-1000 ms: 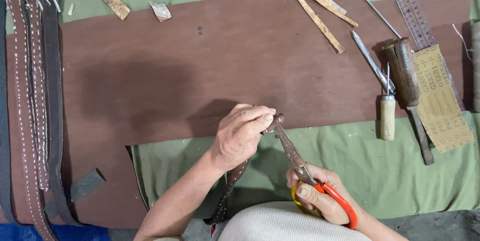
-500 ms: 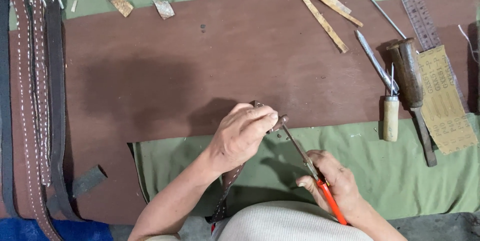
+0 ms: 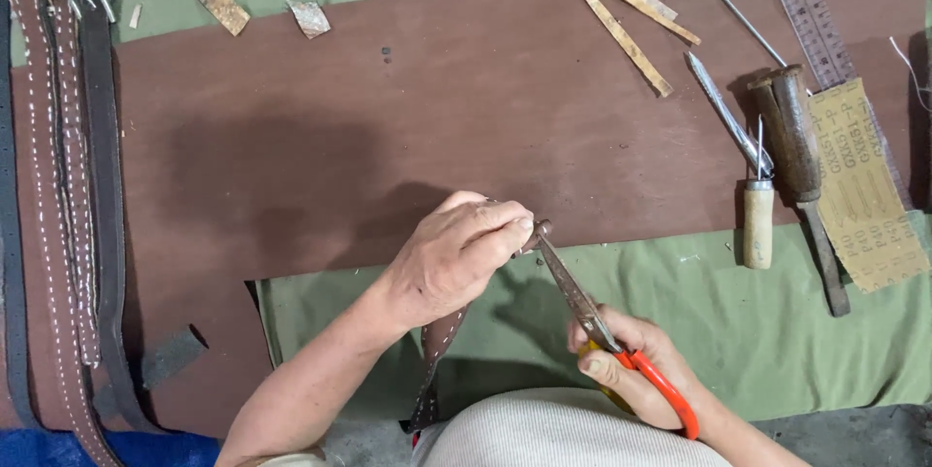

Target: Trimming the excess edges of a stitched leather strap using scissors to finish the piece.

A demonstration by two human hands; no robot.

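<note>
My left hand (image 3: 456,258) pinches the end of a narrow brown stitched leather strap (image 3: 434,360), which hangs down toward my lap. In my right hand (image 3: 631,370) are scissors (image 3: 582,307) with orange and yellow handles. Their dark blades point up and left, and the tips meet the strap end just beside my left fingertips. Both hands work above the near edge of a large brown leather sheet (image 3: 388,108) lying on green cloth (image 3: 777,331).
Several stitched leather belts (image 3: 58,185) lie along the left edge. At right are a wooden-handled awl (image 3: 757,205), a dark-handled tool (image 3: 801,151), a metal rod (image 3: 738,16), sandpaper (image 3: 864,195) and a clear ruler (image 3: 811,6). Wooden strips (image 3: 612,1) and leather scraps (image 3: 218,1) lie at the top.
The scissors swung a little to the right and their tips stay at the strap end. My left hand shifted slightly and keeps its pinch on the strap.
</note>
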